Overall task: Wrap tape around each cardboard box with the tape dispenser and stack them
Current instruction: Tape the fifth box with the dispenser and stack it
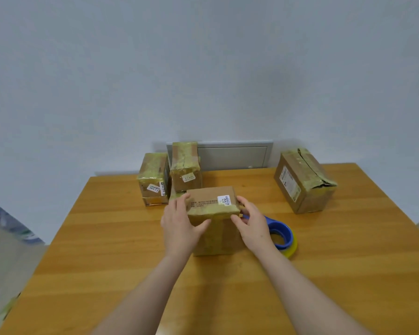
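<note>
Between your left hand point(179, 224) and right hand point(253, 226), both clasping it, stands the taped brown cardboard box point(207, 196); smooth its tape point(213, 212) flat before stacking; blue plastic tape dispenser point(280, 225) lies beside your right wrist.

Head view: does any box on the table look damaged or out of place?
Yes. The large cardboard box at the far right of the table has a dark split along its taped top seam, and its near top corner is crushed and torn. The small box held by the left hand and right hand looks intact.
</note>
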